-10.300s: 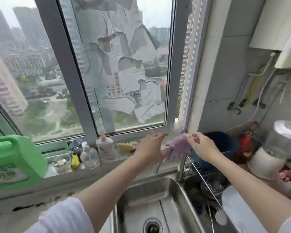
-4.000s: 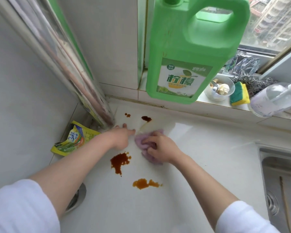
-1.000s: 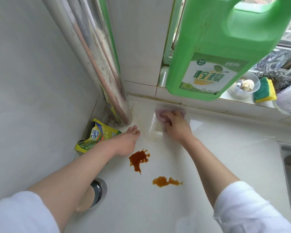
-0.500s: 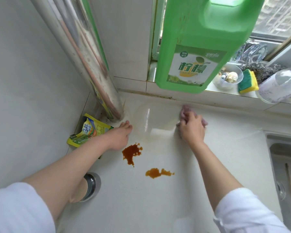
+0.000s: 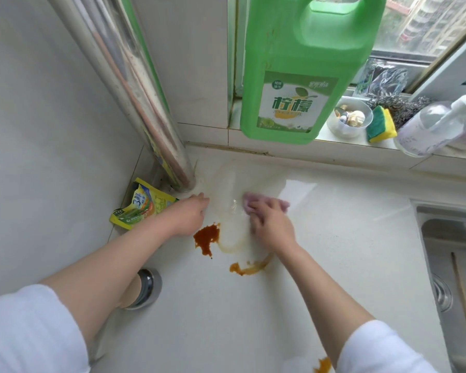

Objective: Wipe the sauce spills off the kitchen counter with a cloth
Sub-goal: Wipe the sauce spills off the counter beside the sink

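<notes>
Item: purple cloth [image 5: 264, 205], bunched under our right hand [image 5: 271, 224], whose curled fingers press it onto the white counter [image 5: 347, 238] near the back-left corner, beside a wet smeared patch [image 5: 234, 211]; our left hand [image 5: 187, 218] rests flat, fingers relaxed, holding nothing. Sauce spills: dark red blot [image 5: 206, 238] touching the left hand, orange streak [image 5: 249, 267] nearer the front, another [image 5: 323, 366] at the front edge. Surroundings: steel pipe [image 5: 135, 90] and yellow sachet [image 5: 140, 208] in the corner, green detergent jug [image 5: 301, 63] on the windowsill, sink [image 5: 457, 265] at the right edge.

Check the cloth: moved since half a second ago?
Yes. The cloth under the right hand came away from the back wall toward the person and left, closer to the dark sauce spill and the pipe.
</notes>
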Demonstrator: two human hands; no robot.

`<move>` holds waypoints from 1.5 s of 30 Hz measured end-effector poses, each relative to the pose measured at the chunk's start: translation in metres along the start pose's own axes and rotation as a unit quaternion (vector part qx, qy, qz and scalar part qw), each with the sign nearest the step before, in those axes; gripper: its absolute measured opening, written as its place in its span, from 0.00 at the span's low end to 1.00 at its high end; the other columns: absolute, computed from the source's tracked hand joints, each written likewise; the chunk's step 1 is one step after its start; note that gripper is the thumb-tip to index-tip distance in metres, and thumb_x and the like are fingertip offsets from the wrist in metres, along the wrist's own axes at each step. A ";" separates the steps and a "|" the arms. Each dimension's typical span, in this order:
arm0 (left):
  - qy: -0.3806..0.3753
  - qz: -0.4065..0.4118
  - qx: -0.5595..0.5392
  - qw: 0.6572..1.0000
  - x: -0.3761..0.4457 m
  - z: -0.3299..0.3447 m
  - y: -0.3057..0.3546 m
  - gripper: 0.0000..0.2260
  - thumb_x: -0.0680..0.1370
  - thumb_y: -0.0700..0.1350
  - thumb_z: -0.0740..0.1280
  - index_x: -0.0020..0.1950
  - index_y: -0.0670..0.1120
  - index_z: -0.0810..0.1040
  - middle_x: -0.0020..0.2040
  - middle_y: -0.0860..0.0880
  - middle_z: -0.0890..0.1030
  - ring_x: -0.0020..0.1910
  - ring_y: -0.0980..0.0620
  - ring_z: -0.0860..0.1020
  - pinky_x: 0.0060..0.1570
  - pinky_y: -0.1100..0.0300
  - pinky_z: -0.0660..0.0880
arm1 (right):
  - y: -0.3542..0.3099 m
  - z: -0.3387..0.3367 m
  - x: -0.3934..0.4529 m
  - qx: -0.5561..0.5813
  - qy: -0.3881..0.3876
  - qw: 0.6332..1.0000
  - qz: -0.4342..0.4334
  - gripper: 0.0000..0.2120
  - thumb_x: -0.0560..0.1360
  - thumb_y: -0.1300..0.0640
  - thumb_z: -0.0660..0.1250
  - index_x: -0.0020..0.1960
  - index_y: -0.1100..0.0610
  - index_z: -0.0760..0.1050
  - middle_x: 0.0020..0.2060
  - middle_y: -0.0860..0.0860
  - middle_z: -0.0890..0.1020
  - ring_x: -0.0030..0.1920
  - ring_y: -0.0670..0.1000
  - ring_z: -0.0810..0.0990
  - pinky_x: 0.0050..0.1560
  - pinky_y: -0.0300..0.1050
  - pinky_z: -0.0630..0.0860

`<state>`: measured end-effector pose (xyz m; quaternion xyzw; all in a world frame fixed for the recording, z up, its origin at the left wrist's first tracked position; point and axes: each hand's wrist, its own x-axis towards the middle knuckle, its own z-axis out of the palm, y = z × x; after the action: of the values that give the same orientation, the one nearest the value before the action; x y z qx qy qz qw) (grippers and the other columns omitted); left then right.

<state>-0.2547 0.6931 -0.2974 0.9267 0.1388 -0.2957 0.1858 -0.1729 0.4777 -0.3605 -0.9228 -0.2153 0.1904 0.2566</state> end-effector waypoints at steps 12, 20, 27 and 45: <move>0.330 -0.127 -0.007 0.935 -0.079 -0.031 -0.023 0.17 0.76 0.44 0.68 0.65 0.46 0.76 0.61 0.43 0.75 0.60 0.40 0.72 0.57 0.47 0.71 | -0.054 0.029 0.011 -0.011 -0.045 0.998 -0.038 0.18 0.79 0.51 0.60 0.68 0.46 0.72 0.63 0.55 0.71 0.58 0.60 0.75 0.52 0.54 0.78; 0.346 -0.228 -0.024 0.910 -0.079 -0.027 -0.027 0.15 0.76 0.40 0.67 0.62 0.40 0.70 0.58 0.38 0.75 0.56 0.36 0.77 0.52 0.47 0.73 | -0.070 0.021 0.010 -0.053 -0.206 0.963 -0.163 0.09 0.72 0.50 0.67 0.52 0.42 0.81 0.47 0.40 0.77 0.52 0.48 0.78 0.48 0.41 0.72; 0.309 -0.243 -0.058 0.918 -0.072 -0.027 -0.029 0.10 0.75 0.39 0.67 0.54 0.42 0.70 0.53 0.38 0.79 0.52 0.34 0.79 0.41 0.49 0.71 | -0.090 0.063 -0.013 -0.040 -0.139 0.972 -0.186 0.18 0.76 0.53 0.62 0.65 0.47 0.75 0.60 0.55 0.72 0.53 0.59 0.76 0.47 0.50 0.75; 0.386 -0.179 0.036 0.904 -0.081 -0.052 -0.031 0.16 0.77 0.39 0.66 0.64 0.48 0.70 0.49 0.40 0.82 0.47 0.35 0.80 0.39 0.49 0.73 | -0.112 0.065 -0.016 -0.100 -0.270 0.916 -0.280 0.11 0.72 0.53 0.65 0.51 0.44 0.82 0.54 0.47 0.78 0.55 0.54 0.78 0.53 0.46 0.75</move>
<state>-0.3036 0.7314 -0.2177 0.9339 0.3527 0.0518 0.0279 -0.2498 0.5819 -0.3466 -0.7590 -0.5439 0.3304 0.1374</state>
